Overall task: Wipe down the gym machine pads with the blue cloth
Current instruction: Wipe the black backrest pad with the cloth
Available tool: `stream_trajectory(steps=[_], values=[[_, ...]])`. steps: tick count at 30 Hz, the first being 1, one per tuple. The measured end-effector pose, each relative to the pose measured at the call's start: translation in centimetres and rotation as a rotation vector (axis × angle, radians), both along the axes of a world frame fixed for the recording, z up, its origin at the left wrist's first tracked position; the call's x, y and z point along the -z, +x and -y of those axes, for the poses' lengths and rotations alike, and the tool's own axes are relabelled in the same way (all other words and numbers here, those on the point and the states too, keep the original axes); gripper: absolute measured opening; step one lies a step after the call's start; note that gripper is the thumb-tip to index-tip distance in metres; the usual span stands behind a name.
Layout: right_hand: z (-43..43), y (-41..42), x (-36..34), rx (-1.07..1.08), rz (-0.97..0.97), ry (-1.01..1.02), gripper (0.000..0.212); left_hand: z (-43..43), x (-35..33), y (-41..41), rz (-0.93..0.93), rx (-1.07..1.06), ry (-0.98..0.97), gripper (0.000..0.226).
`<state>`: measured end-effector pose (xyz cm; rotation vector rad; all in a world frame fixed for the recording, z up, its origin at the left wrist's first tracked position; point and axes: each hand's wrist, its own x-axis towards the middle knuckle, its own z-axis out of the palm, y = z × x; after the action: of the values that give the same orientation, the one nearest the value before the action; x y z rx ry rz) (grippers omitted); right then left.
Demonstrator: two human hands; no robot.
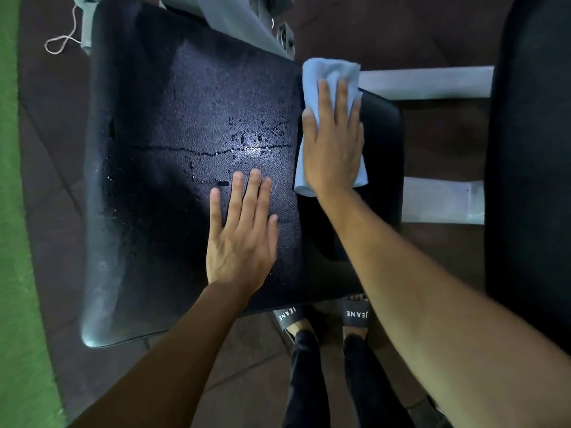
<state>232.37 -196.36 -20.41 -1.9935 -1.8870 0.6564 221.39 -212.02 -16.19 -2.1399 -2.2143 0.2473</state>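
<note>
right hand is flat, fingers straight and together, palm pressing down on the blue cloth. nothing is gripped, the cloth is just pinned under the palm. the folded cloth sits right at the right edge of the big black pad, hanging over onto the smaller black pad that butts up against it. left hand is open too, fingers straight, lying flat on the big black pad near its lower right part. water droplets speckle that pad, and a thin crack runs across its middle. right of the big black pad, past the smaller one, white frame bars reach to a tall dark pad. below it are two slippers, and far left of it is green turf.
</note>
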Motion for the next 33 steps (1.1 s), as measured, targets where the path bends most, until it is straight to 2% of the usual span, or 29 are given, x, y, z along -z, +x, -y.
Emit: stream_trajectory(steps=[3,7,10,17,23,24,26,28,33], values=[[7.4,0.4,-0.4,-0.010,-0.001,0.042,0.052,0.0,0.0,0.1,-0.003,-0.002,0.004,0.056],[19.3,1.7,-1.0,-0.021,-0.015,-0.077,0.054,0.1,0.0,0.0,0.003,0.006,0.020,0.055],[23.4,2.3,-0.7,-0.061,-0.035,-0.082,0.055,0.0,0.1,0.0,0.005,0.009,0.035,0.054],[15.7,0.7,-1.4,-0.097,-0.017,-0.061,0.052,0.1,0.0,-0.1,0.060,0.005,0.044,0.053],[8.0,-3.1,-2.9,-0.114,-0.085,-0.111,0.055,-0.2,-0.7,-0.2,0.250,-0.064,0.111,0.048],[7.6,-3.0,-3.2,-0.130,-0.135,-0.120,0.056,-0.4,-0.9,0.0,0.283,-0.090,0.133,0.048],[7.2,-1.7,-3.6,-0.122,-0.360,-0.122,0.054,-1.0,-1.5,0.8,0.325,-0.186,0.184,0.047],[6.8,0.6,-3.3,-0.033,-0.499,-0.082,0.048,-2.3,-2.2,2.1,0.340,-0.261,0.190,0.048],[5.1,4.7,-0.1,0.105,-0.244,-0.114,0.047,-7.0,-0.6,7.0,0.194,-0.117,0.045,0.057]])
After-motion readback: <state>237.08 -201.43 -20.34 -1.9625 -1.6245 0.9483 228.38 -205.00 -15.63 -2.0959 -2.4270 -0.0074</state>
